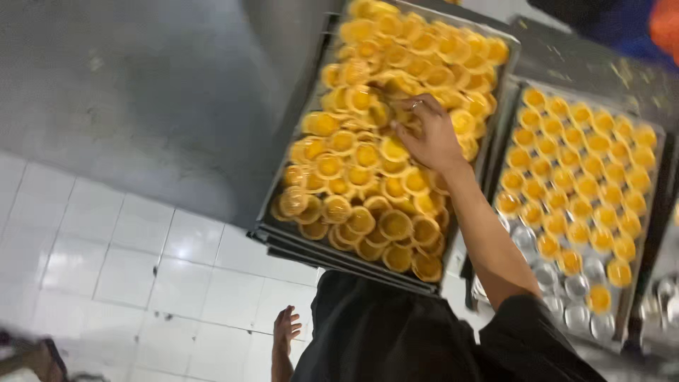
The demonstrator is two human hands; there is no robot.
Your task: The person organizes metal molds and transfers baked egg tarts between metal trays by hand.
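A large metal tray (pixel 283 233) holds a loose heap of yellow egg tarts (pixel 353 170) in pastry shells. My right hand (pixel 428 134) reaches over the heap, and its fingers curl down and pinch one egg tart (pixel 385 114) near the tray's middle. There is a ring on one finger. My left hand (pixel 286 329) hangs low by my side over the floor, fingers apart, holding nothing. My black shirt (pixel 382 339) fills the bottom of the view.
The heaped tray tops a stack of trays (pixel 332 260). To its right, a second tray (pixel 626 311) holds neat rows of tarts, with several empty silver moulds (pixel 576 286) at its near end. White floor tiles (pixel 141 247) lie lower left. A person in blue and orange (pixel 636 28) is top right.
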